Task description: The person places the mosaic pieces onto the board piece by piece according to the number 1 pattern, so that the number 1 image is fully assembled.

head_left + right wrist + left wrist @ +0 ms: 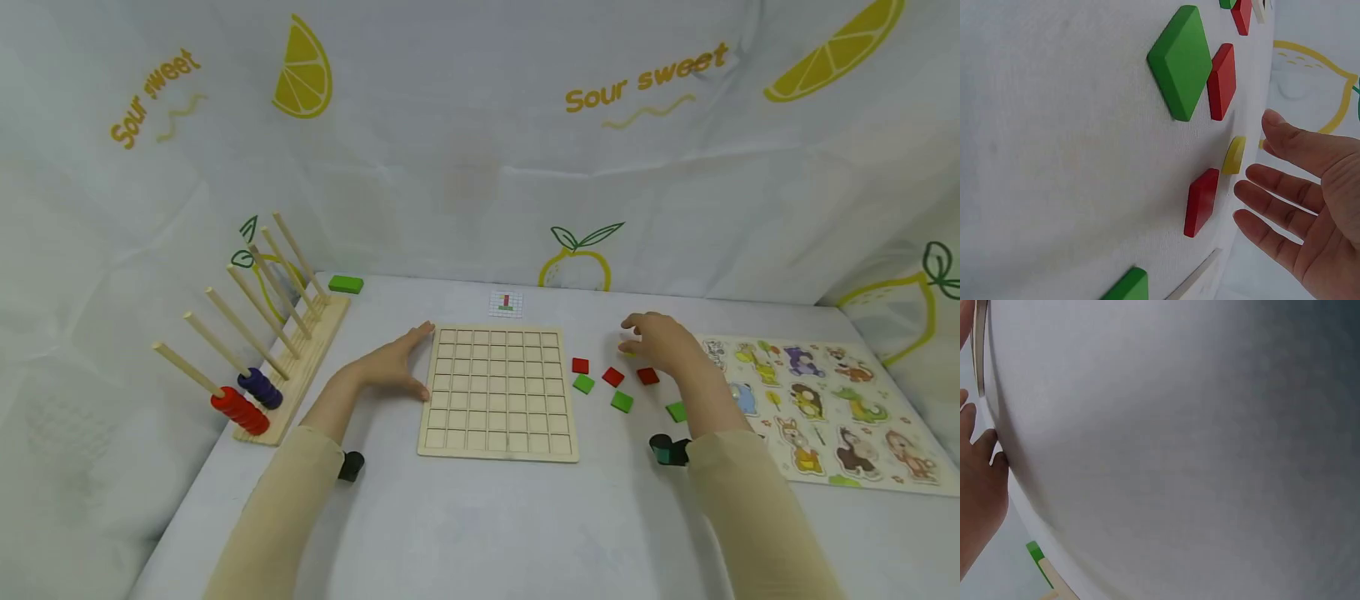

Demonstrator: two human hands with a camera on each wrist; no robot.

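Observation:
My left hand (386,362) rests by the left edge of a wooden grid board (498,456), thumb and fingers spread along that edge. In the left wrist view, part of the hand (982,481) shows at the left border. Right of the board, my right hand (660,337) hovers with parted, slightly bent fingers and nothing between them. Just below its fingertips lies a yellow tile (1234,155), mostly hidden by the hand in the head view. Close around it are a dark red tile (648,376), a red tile (613,377) and a green tile (622,402).
A small pattern card (506,304) lies behind the board. On the left stands a wooden peg rack (322,333) with red rings (240,410) and purple rings (259,387). A green block (346,284) sits behind it. An animal puzzle board (825,408) lies at the right.

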